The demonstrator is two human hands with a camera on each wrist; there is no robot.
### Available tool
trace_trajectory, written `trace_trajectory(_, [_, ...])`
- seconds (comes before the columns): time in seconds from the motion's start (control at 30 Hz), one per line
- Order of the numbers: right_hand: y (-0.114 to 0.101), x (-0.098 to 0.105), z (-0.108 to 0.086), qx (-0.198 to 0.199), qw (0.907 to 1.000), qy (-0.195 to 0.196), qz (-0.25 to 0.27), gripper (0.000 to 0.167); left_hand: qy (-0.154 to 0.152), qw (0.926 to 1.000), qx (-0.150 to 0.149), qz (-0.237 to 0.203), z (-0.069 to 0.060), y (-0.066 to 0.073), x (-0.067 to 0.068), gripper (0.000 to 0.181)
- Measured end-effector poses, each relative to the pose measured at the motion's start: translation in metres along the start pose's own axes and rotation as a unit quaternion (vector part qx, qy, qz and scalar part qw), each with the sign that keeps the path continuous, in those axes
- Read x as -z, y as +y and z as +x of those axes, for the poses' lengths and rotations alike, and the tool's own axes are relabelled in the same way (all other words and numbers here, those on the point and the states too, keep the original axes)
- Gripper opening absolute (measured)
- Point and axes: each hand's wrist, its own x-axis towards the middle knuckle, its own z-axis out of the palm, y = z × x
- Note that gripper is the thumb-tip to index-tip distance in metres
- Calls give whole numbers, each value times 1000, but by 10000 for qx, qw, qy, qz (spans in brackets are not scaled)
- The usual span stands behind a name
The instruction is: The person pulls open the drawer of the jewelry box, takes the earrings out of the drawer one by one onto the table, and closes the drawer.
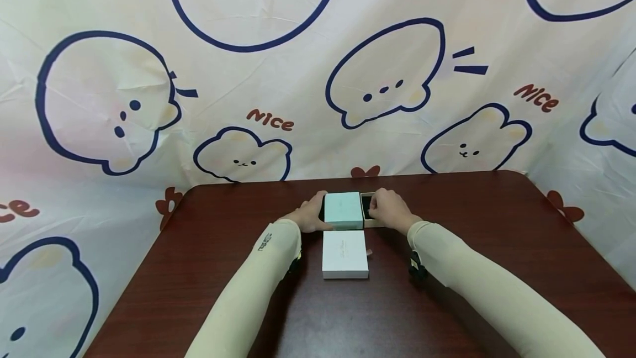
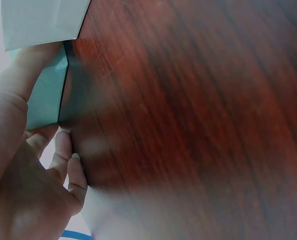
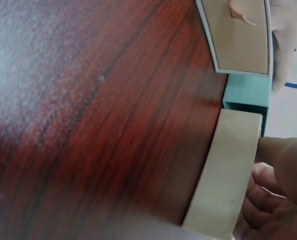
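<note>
A teal box sleeve (image 1: 343, 209) lies on the table, and a beige drawer (image 3: 226, 172) sticks out of its right end. My left hand (image 1: 310, 214) grips the sleeve by its left end, thumb along the near side (image 2: 47, 97). Over the drawer is my right hand (image 1: 392, 210), its fingers (image 3: 263, 192) bent down behind the near wall. The fingertips are hidden there, so whether they pinch anything cannot be seen. Dark lining shows inside the drawer in the head view.
Just nearer than the teal sleeve is a white box (image 1: 345, 253) with faint lettering on top and a small ribbon tab (image 1: 369, 252) on its right side. Both stand on a dark reddish wooden table (image 1: 238, 314). A cartoon-printed cloth (image 1: 308, 82) hangs behind the table.
</note>
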Motion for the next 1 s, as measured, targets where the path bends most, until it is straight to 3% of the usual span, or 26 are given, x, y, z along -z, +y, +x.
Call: trace_trajectory(1.0, [1, 4, 1, 142, 9999, 33, 15, 32, 60, 10000, 3, -63, 1, -1, -1, 103])
